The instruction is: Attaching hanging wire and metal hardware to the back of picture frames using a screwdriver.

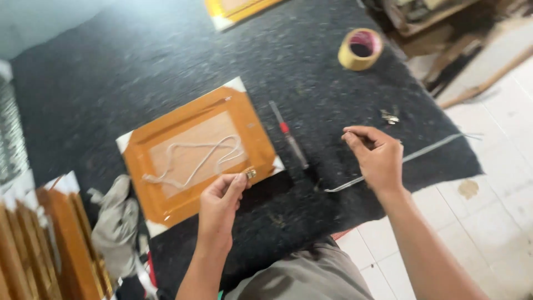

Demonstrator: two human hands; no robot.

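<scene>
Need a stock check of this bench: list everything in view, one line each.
picture frame: one, orange-brown wood with white corner guards, lying back-up mid-bench
cord: one, white, looped on the frame's backing
small metal fitting: one, brass-coloured, at the frame's near edge, pinched in the left fingers
screwdriver: one, grey with red band, right of the frame
tape roll: one, yellowish, far right
metal bits: small cluster, beyond the right hand
thin rod: one, grey, near the bench's right edge
rag: one, grey, lower left
stacked frames: several, brown, lower left
bench cloth: one, dark
left hand: at the fitting
right hand: fingers pinched; contents unclear
</scene>
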